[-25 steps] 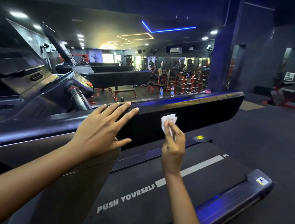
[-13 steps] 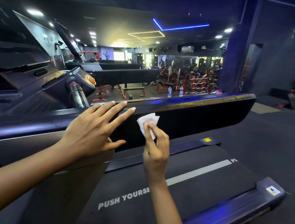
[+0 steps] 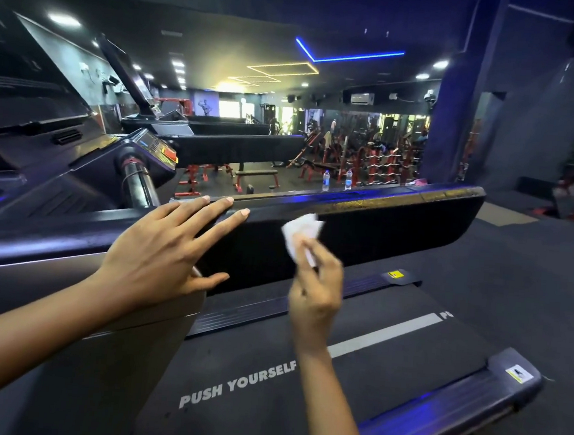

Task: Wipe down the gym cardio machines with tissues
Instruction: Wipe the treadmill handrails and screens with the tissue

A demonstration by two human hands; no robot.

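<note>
— White tissue [image 3: 300,230], crumpled, up in the head view. Where do you have it?

— You pinch it between the thumb and fingertips of your right hand [image 3: 316,288]. It is raised against the black side panel [image 3: 398,226] of the treadmill [image 3: 76,297], just under the panel's glossy top edge. The tissue is blurred, so whether it presses on the panel or sits just off it cannot be told.

— And your left hand [image 3: 162,255]?

— You lay it flat on the same panel, to the left of the tissue and apart from it. The fingers are straight and slightly spread, with their tips at the top edge. The thumb sticks out to the side over the panel's dark face. It grips nothing.

— What lies under your arms?

— The dark belt [image 3: 387,369], printed "PUSH YOURSELF" beside a grey stripe. The far foot rail [image 3: 435,411] beyond it catches a blue glow. The console [image 3: 153,148] sits up at your left.

— Anything past the panel?

— Two water bottles [image 3: 326,180] stand on the floor just behind its top edge. Farther back are red weight racks [image 3: 379,162], under a blue ceiling light [image 3: 350,55].
</note>
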